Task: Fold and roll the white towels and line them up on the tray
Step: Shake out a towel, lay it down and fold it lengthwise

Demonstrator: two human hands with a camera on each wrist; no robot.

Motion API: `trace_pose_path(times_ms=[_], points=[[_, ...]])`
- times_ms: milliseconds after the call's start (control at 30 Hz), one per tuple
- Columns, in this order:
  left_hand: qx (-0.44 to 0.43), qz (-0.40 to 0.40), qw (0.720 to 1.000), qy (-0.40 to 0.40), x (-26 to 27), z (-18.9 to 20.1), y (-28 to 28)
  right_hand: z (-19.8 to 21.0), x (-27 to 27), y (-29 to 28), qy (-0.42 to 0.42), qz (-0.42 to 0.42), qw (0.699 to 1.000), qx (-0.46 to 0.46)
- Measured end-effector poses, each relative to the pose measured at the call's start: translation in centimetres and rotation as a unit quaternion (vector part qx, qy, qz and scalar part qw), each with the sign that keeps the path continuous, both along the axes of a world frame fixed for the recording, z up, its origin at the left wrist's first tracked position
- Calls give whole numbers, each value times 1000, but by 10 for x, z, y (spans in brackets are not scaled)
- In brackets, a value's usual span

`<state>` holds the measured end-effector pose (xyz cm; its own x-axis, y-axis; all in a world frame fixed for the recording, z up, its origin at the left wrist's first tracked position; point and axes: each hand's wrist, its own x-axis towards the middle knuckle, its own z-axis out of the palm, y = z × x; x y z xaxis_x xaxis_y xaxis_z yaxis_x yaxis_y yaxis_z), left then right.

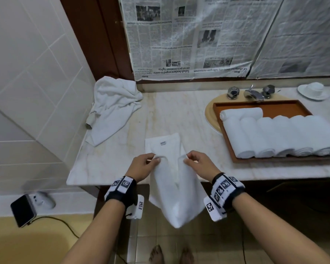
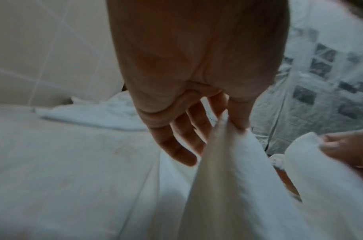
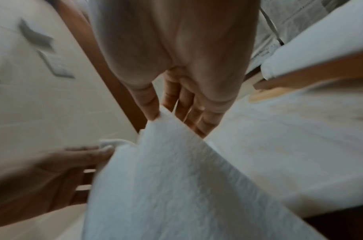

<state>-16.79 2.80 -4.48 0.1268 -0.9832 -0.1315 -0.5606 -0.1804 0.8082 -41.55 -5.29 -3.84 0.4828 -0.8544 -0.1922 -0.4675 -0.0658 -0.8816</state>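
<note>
A white towel (image 1: 176,189) hangs folded over the counter's front edge, its far end lying flat on the marble. My left hand (image 1: 144,164) pinches one upper corner of it and my right hand (image 1: 195,162) pinches the other, a little above the counter. The left wrist view shows thumb and forefinger of the left hand (image 2: 223,118) nipping the towel (image 2: 227,186) edge. The right wrist view shows the same pinch by the right hand (image 3: 162,113) on the towel (image 3: 176,186). A brown wooden tray (image 1: 227,130) at the right holds several rolled white towels (image 1: 274,136).
A crumpled white towel (image 1: 112,109) lies at the counter's back left corner. A tap (image 1: 252,93) and a white cup on a saucer (image 1: 314,90) stand behind the tray. Newspaper covers the wall behind. A phone (image 1: 23,210) lies on a ledge at lower left.
</note>
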Motion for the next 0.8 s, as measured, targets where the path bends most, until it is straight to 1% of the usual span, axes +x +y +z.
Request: trace_pose_path(times_ms=[67, 167, 233, 333, 367, 433, 500, 600, 733, 767, 800], points=[[8, 15, 999, -29, 2, -10, -15, -17, 18, -13, 37, -17, 999, -2], [49, 11, 997, -54, 7, -23, -35, -39, 37, -17, 82, -15, 996, 20], [65, -24, 994, -90, 11, -27, -39, -47, 40, -14, 100, -22, 995, 22], [89, -89, 977, -170, 17, -34, -35, -50, 35, -6, 97, -29, 994, 49], [92, -105, 971, -194, 20, -36, -31, -50, 31, -4, 99, -18, 993, 67], [104, -138, 963, -208, 25, -36, -24, -47, 20, 5, 104, 20, 990, 89], [118, -171, 960, -188, 30, -30, -17, -42, 9, 16, 100, 48, 988, 108], [131, -188, 967, -108, 35, -13, -11, -24, -2, 28, 41, 48, 988, 140], [138, -144, 978, 61, 46, 12, -14, 16, -7, 23, -89, 42, 982, 163], [125, -131, 979, 91, 50, 18, -16, 25, -8, 21, -109, 45, 981, 157], [108, -120, 983, 90, 53, 25, -19, 31, -9, 16, -120, 48, 981, 147]])
